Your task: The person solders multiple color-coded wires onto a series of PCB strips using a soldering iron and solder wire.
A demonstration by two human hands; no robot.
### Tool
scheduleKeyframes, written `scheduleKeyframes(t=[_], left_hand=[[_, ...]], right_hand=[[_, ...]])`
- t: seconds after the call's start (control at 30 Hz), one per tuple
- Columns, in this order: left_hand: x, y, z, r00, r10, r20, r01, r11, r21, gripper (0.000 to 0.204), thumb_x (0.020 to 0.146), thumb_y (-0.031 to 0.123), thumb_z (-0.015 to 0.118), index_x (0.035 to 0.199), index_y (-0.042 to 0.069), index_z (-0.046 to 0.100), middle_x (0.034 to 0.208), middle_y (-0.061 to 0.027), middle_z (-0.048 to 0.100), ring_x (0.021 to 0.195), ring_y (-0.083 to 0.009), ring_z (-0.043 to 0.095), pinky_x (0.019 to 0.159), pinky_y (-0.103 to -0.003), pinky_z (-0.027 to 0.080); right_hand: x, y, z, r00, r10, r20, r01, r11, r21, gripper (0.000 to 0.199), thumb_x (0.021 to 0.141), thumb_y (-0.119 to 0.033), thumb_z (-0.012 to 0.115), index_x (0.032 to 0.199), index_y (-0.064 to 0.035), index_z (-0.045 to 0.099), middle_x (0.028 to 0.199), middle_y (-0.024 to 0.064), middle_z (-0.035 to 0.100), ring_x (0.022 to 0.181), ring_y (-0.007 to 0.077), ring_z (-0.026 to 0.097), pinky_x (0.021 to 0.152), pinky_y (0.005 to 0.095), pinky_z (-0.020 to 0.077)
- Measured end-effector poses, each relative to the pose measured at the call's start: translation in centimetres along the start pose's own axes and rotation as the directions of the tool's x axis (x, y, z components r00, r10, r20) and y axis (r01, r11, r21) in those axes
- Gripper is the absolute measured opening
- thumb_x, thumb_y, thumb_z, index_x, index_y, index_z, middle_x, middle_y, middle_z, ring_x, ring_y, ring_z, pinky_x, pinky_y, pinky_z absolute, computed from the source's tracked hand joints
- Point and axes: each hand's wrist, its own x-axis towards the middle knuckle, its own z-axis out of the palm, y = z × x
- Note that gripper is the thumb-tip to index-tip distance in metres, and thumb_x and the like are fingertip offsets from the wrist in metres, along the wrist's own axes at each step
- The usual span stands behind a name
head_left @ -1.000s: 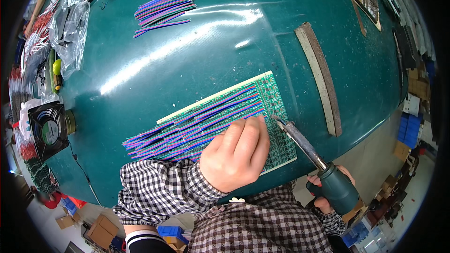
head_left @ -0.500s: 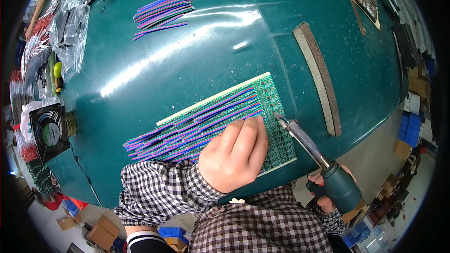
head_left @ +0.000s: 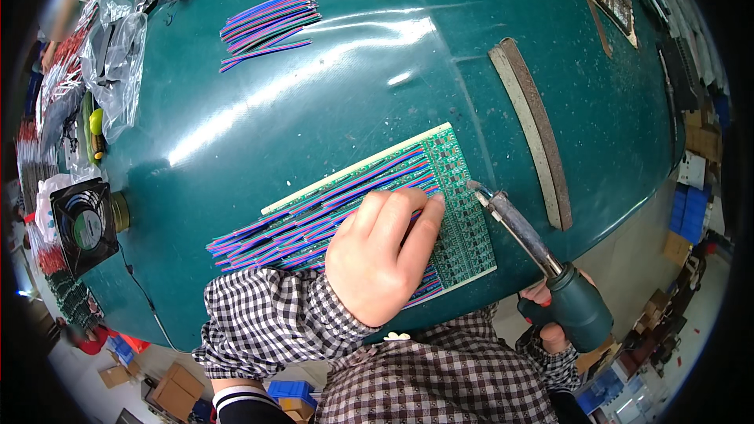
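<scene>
— Where's the circuit board [head_left: 459,212]?
— Flat on the green tabletop [head_left: 330,102], wires [head_left: 314,224] pinned under the left hand [head_left: 385,255] — fingers spread, pressing. The right hand [head_left: 554,318] grips the soldering iron [head_left: 522,232], tip at the board's edge.
— Advice?
— Hold the wires steady; touch briefly. Clear plastic bags [head_left: 118,55] lie far left.
</scene>
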Motion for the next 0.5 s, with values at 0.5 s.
scheduleKeyframes(t=[0.5], left_hand=[[5.0, -15.2, -9.4, 0.991, -0.105, -0.081, 0.116, 0.983, 0.146, 0.015, 0.086, -0.004, 0.075, 0.099, -0.001, 0.070, 0.096, -0.0101, 0.066, 0.086, -0.0197, 0.065, 0.077, -0.029, 0.051]], right_hand=[[1.6, 2.5, 0.2, 0.996, -0.081, 0.020, 0.056, 0.821, 0.568, 0.090, 0.080, -0.056, 0.088, 0.127, 0.0137, 0.057, 0.092, 0.0149, 0.067, 0.082, 0.0281, 0.071, 0.076, 0.0423, 0.0640]])
